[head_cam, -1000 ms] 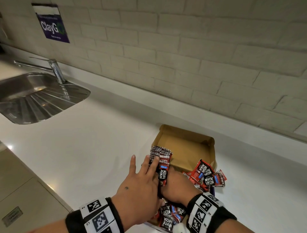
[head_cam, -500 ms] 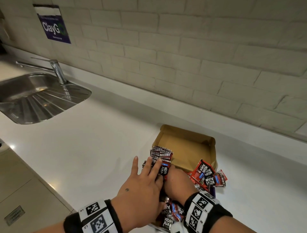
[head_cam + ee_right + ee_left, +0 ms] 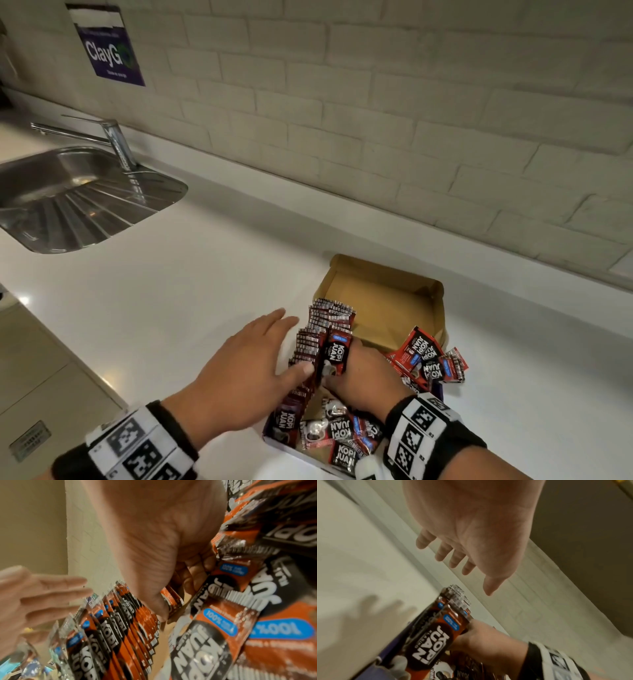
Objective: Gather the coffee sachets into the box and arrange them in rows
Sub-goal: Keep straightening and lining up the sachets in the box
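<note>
The open brown cardboard box sits on the white table, far half bare. Along its L wall stands a row of upright red-and-black foil "KOPI JUAN" coffee sachets, edges up, row axis running approx 6 to 12 o'clock. Loose red-and-black sachets lie jumbled at 3 o'clock of the row, some spilling over the R wall; another loose pile fills the near end at 6.

R hand is inside the box, directly at 3 o'clock of the row. Its grip is closed: thumb and fingers pinch 1 upright sachet, face toward the camera, touching the row's R side.

L hand is outside the box at 9 o'clock of the row, flat, fingers straight and spread, holding nothing; thumb tip just beside the row's near part, touching or not I can't tell.

Judgement: the pinched sachet's flat face already lies approx parallel w/ the row, so it needs only a short press toward 9. R hand is nearer. L palm looks set to brace the stack from the other side.
</note>
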